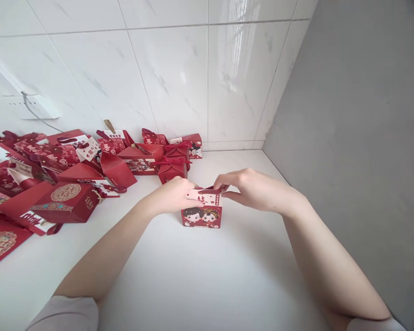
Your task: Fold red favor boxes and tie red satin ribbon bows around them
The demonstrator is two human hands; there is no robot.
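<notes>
1. both hands pinch the top of a small red box (201,216), standing upright on the white counter (207,276), steadied from each side.
2. left hand (174,195) closed on the top flap; right hand (251,188) nips the ribbon end.
3. forearms angle inward, wrists low.
4. pile of red boxes (72,170) sits well left, against the tiled wall (179,78).

Bare counter (200,276) lies open below the fingers (224,186); red box pile (72,170) crowds their left, grey wall (359,138) their right
</notes>
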